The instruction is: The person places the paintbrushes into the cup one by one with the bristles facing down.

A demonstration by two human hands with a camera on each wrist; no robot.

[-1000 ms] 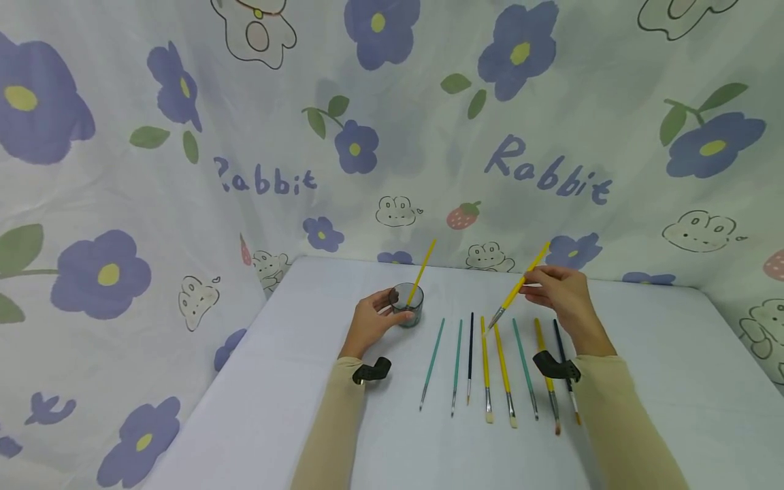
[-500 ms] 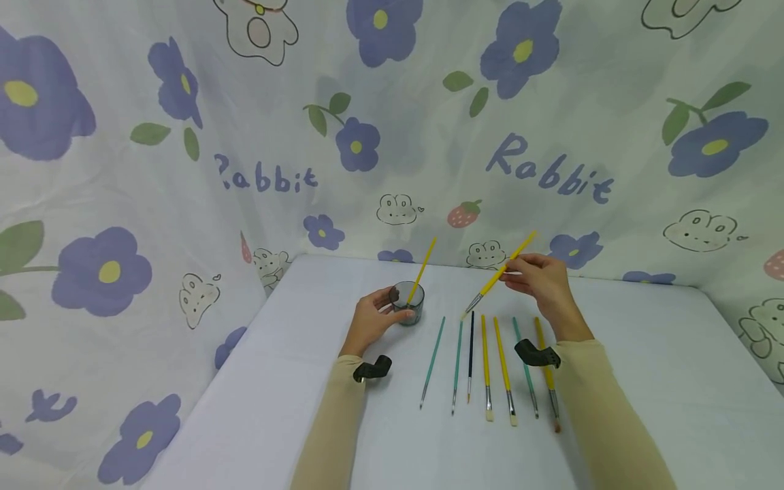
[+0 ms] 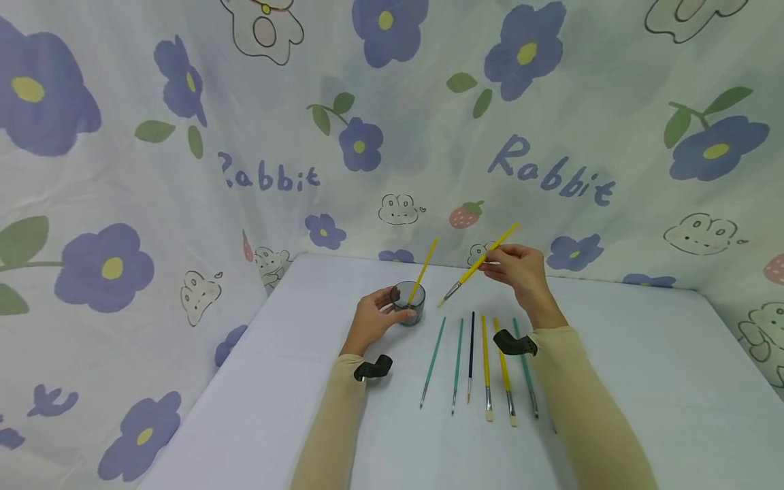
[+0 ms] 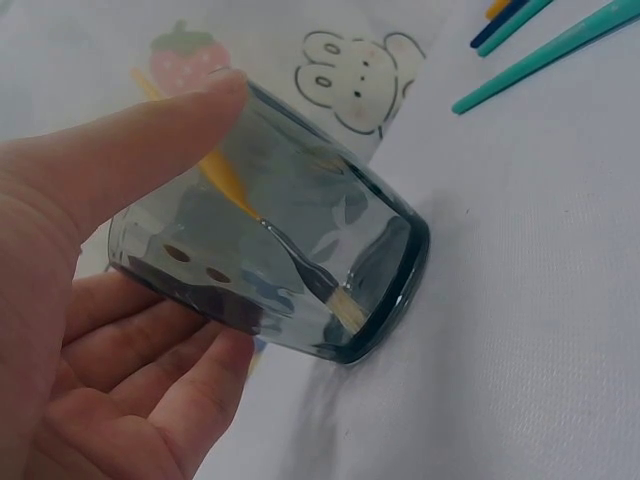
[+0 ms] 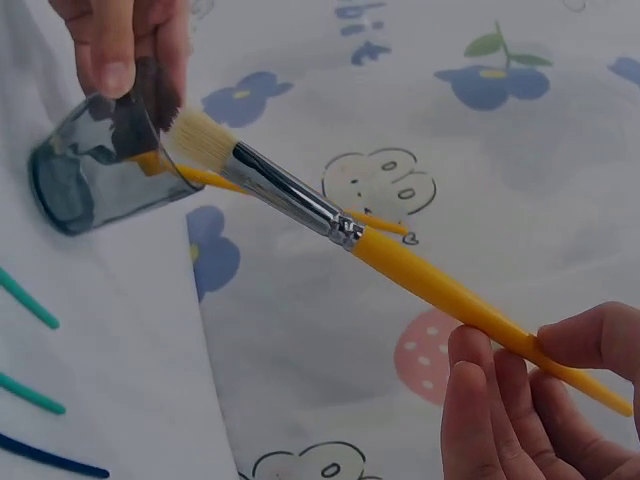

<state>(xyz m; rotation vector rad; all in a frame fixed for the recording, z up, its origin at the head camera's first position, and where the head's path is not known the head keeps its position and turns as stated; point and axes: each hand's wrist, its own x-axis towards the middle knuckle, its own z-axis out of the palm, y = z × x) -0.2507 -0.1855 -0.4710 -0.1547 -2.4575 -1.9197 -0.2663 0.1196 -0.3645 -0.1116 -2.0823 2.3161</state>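
A smoky glass cup (image 3: 412, 312) stands on the white table, and my left hand (image 3: 375, 318) grips it between thumb and fingers. Inside leans a yellow paintbrush (image 3: 424, 271), its bristles (image 4: 347, 310) down at the bottom of the glass. My right hand (image 3: 519, 272) pinches another yellow paintbrush (image 5: 430, 280) by its handle. That brush hangs tilted above the table, its pale bristles (image 5: 202, 140) pointing down and left toward the cup, a little to the right of its rim in the head view.
Several paintbrushes lie in a row before the hands: teal (image 3: 433, 364), dark blue (image 3: 471, 354) and yellow (image 3: 486, 367) ones, bristles toward me. My right forearm (image 3: 582, 401) covers the right end of the row. A flower-printed cloth (image 3: 429, 136) hangs behind the table.
My right hand has moved left with its yellow paintbrush, bringing the bristles closer to the cup. The left hand and the cup have stayed in place.
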